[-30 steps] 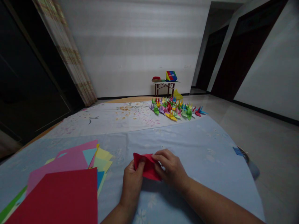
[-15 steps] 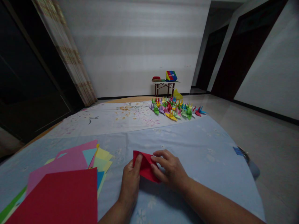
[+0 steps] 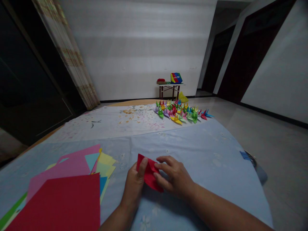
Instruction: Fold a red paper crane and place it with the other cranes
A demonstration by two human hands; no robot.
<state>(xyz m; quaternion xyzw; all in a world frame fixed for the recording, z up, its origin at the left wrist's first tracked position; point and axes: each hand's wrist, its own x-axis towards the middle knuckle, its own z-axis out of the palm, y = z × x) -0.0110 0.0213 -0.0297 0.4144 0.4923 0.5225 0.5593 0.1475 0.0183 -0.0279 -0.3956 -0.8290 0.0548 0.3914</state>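
A small folded piece of red paper [image 3: 150, 176] is held between my two hands, just above the blue cloth. My left hand [image 3: 136, 176] is closed on its left edge, with the thumb pressed flat on the front face and the fingers hidden behind. On the right side, my right hand [image 3: 173, 175] pinches the paper, thumb and fingertips at its right edge and at a raised fold. To the left lies a stack of coloured paper, with a large red sheet [image 3: 64, 202] uppermost at the front and a pink sheet [image 3: 62, 168] behind it.
Several folded paper cranes [image 3: 176, 112] in many colours stand at the table's far right. The round table bears a blue flowered cloth [image 3: 204, 166] and a white one [image 3: 108, 120]. Beyond is a small side table [image 3: 170, 84] with a colourful box [image 3: 176, 78].
The red paper has tilted slightly, its lower corner swinging down and left. My right fingers have shifted a little left along its edge. The paper stack and cranes are unchanged.
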